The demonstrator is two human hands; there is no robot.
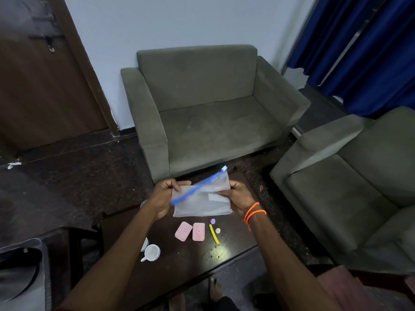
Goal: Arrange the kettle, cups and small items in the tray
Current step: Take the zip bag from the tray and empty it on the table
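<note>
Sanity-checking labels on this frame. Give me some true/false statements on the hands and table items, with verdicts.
1. Both hands hold the zip pouch: left hand, right hand. True.
2. The pouch lies flat on the table. False: it is held up above it.
3. Two pink cases lie side by side. True.
4. The white cup sits right of the yellow clip. False: it sits to the left.
5. Orange bands circle the left wrist. False: the right.

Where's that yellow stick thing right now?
The yellow stick lies on the dark table, just right of two pink cases, below the zip pouch.
</note>
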